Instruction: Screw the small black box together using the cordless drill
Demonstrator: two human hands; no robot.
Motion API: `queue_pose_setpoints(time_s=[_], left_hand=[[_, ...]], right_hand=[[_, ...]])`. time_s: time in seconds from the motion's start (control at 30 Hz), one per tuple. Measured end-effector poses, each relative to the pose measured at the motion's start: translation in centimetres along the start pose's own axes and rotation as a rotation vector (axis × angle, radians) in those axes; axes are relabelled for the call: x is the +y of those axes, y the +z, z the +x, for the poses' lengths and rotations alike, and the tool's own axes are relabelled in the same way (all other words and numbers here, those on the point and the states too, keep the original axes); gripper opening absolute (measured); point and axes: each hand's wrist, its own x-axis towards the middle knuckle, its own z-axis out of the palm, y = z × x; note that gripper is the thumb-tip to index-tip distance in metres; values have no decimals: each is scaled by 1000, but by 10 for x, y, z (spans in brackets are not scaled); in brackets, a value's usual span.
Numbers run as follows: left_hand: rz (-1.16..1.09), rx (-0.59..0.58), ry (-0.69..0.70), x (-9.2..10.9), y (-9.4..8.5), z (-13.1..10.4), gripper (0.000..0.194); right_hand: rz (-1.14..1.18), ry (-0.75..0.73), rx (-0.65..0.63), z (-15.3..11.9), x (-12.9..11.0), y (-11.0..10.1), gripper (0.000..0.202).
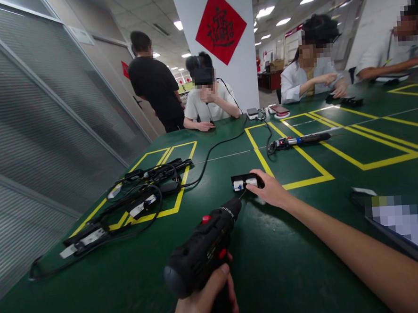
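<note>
A black cordless drill (203, 246) with red buttons is gripped by my left hand (206, 293), its handle wrapped by the fingers. Its thin bit points forward and reaches the near side of a small black holder (234, 178) with white and blue parts inside. Whether the tip touches a part cannot be told. My right hand (269, 188) pinches the right end of that holder, thumb in front and fingers behind, on the green table (282, 265).
Black devices with cables (141, 203) lie at the left. Beyond the holder is a tool with a blue band (300, 140). A tablet-like device (404, 225) lies at the right edge. Several people are around the far side; phones (280, 109) lie there.
</note>
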Motion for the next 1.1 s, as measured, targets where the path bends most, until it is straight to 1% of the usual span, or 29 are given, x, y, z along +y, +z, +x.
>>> queue_pose_setpoints(time_s=[0.2,0.43,0.7,0.93,1.1], left_hand=[[16,-14,30,-4,-2,2,32],[-10,-20,9,-2,-2,3,39],[26,16,1,0,1,0,43],[-3,12,1,2,3,0,41],[-24,1,-6,-1,1,3,41]], right_hand=[[-3,6,10,2,2,2,44],[2,27,4,1,3,2,48],[15,24,1,1,2,1,49],[23,30,7,1,4,2,49],[17,23,16,1,6,3,50]])
